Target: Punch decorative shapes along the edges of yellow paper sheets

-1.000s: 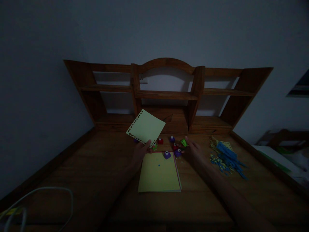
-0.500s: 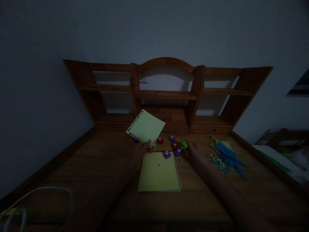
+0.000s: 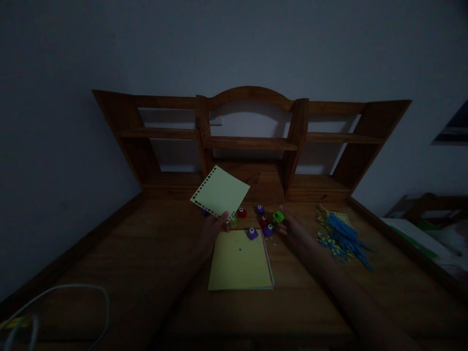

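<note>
My left hand [image 3: 213, 229] pinches the lower corner of a pale green paper sheet [image 3: 220, 192] and holds it tilted above the wooden desk [image 3: 146, 253]; a row of punched holes runs along its left edge. My right hand [image 3: 293, 228] grips a small green paper punch [image 3: 279, 216] just off the desk. Several small purple and red punches [image 3: 258, 222] lie between the two hands. A purple punch [image 3: 252, 233] sits at the top of a stack of yellow paper [image 3: 240, 261] lying flat in front of me.
A pile of blue and yellow paper scraps [image 3: 341, 236] lies to the right. A wooden shelf unit [image 3: 252, 141] stands at the back of the desk. A white cable [image 3: 58, 297] loops at the near left. The room is dim.
My right hand has closed on the green punch and lifted it slightly. The sheet in my left hand has barely moved.
</note>
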`<state>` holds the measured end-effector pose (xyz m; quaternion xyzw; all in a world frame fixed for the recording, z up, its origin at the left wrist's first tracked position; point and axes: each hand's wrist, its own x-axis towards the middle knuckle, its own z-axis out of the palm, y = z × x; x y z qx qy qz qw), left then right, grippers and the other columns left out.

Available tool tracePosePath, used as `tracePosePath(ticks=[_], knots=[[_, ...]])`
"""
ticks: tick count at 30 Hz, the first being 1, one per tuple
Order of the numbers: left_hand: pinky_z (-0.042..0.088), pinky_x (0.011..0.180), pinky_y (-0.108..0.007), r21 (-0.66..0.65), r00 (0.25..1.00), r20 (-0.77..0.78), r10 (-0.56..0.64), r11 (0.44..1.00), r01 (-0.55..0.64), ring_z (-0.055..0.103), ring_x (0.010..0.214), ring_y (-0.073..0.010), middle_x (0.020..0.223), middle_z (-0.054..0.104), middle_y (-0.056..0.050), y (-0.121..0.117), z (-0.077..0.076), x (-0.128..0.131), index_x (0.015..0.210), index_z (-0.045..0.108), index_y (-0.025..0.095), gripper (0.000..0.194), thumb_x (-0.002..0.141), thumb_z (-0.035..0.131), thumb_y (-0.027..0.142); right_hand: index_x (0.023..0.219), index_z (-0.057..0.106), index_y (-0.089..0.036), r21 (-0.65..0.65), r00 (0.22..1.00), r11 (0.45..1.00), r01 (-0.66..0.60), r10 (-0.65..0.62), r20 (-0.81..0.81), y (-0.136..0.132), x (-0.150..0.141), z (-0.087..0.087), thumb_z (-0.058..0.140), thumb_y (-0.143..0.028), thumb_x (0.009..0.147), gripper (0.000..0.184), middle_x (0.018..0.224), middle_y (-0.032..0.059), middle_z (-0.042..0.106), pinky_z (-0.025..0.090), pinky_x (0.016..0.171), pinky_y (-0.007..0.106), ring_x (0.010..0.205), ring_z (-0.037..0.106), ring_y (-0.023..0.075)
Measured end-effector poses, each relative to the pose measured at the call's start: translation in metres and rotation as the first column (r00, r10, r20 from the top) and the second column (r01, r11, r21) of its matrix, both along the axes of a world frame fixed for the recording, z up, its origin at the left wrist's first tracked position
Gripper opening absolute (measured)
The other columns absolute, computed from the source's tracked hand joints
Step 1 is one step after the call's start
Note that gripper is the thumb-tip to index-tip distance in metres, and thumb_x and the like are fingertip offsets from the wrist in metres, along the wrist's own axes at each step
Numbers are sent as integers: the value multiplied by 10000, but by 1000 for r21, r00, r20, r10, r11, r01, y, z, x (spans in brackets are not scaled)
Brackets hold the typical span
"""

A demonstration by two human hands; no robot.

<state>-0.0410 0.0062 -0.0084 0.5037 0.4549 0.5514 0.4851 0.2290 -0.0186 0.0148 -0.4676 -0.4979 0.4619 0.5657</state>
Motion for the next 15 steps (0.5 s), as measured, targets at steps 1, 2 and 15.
tracePosePath(ticks=[1, 2, 15], knots=[[463, 560, -269, -7, 1000, -3, 5, 1000, -5, 584, 548, -172, 606, 645, -93, 0, 0, 0, 624, 644, 109, 429, 734, 649, 523, 800, 571, -186, 20, 998, 999, 26, -27, 62, -2, 1, 1, 545, -590, 821, 406, 715, 52, 617, 376, 430, 238, 531, 529, 152], [464, 560, -271, -12, 1000, -2, 6, 1000, -6, 582, 543, -171, 604, 646, -94, 0, 0, -1, 626, 647, 107, 430, 733, 650, 524, 810, 582, -180, 64, 982, 996, 63, -73, 174, -3, 2, 3, 534, -578, 832, 401, 725, 53, 620, 384, 461, 242, 561, 546, 162], [419, 505, -233, -2, 997, -41, 58, 998, -58, 556, 506, -140, 593, 633, -68, 0, 0, -1, 670, 664, 112, 442, 755, 619, 543, 935, 575, -185, 219, 440, 971, -94, -157, 884, -12, 11, 4, 496, -313, 911, 152, 879, 92, 647, 393, 644, 255, 773, 619, 212]])
